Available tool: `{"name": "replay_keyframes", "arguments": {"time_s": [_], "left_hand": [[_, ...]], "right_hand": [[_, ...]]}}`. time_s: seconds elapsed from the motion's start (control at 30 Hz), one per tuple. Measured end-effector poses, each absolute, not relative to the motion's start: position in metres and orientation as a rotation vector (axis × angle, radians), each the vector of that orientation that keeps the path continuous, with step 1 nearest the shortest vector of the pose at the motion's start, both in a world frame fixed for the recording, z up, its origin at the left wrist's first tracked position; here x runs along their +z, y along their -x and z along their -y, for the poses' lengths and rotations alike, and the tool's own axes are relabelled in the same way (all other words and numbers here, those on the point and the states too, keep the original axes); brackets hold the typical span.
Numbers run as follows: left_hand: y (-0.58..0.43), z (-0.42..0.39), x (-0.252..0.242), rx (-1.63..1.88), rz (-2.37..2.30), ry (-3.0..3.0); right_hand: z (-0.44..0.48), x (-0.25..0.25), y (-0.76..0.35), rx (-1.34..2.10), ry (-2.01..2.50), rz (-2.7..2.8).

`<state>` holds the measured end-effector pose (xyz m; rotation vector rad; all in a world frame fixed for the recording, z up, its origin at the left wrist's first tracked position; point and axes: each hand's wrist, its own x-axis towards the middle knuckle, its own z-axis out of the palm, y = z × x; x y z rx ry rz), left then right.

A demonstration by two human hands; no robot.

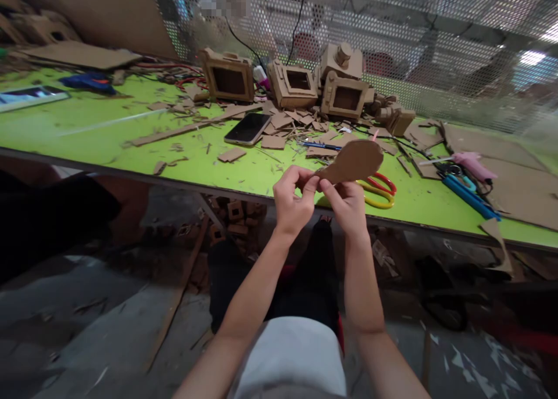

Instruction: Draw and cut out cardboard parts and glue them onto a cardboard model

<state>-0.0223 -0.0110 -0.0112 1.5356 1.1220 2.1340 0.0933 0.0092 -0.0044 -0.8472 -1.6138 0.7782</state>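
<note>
A rounded cardboard piece [355, 162] with a narrow tail is held up over the front edge of the green table [192, 161]. My left hand [296, 201] pinches the narrow end between thumb and fingers. Close beside it, my right hand [346, 204] grips the same piece from below, its thumb near the left thumb. Scissors with red and yellow handles [379, 198] lie on the table just right of my right hand, partly hidden behind it. A blue pen [321, 146] rests among cardboard scraps behind the piece.
Cardboard box models [229, 79] stand along the mesh at the back. A phone [247, 128] lies left of centre amid scraps. To the right are a pink glue gun [475, 165], a blue cutter [468, 196] and cardboard sheets [518, 184]. Someone's leg [126, 207] is at the left.
</note>
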Motion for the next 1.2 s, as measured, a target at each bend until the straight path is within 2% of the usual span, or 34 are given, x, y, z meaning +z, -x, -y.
{"name": "replay_keyframes", "arguments": {"time_s": [0.23,0.6,0.87,0.97,1.1,1.2], "left_hand": [[0.018,0.021,-0.007,2.189,-0.974,-1.790],[0.014,0.028,-0.011,2.222,-0.855,-1.752],[0.016,0.031,-0.016,2.339,-0.756,-1.643],[0.026,0.028,-0.012,2.222,-0.726,-1.784],[0.045,0.029,0.002,1.978,-0.907,-2.128],[0.052,0.028,0.009,1.930,-0.893,-2.062]], "right_hand": [[-0.009,-0.008,-0.095,0.827,0.591,1.473],[-0.005,-0.017,-0.106,0.588,0.469,1.603],[0.001,-0.012,-0.100,0.606,0.374,1.660],[-0.001,-0.014,-0.102,0.634,0.416,1.662],[-0.005,-0.018,-0.107,0.663,0.477,1.730],[-0.004,-0.017,-0.106,0.691,0.480,1.741]]}}
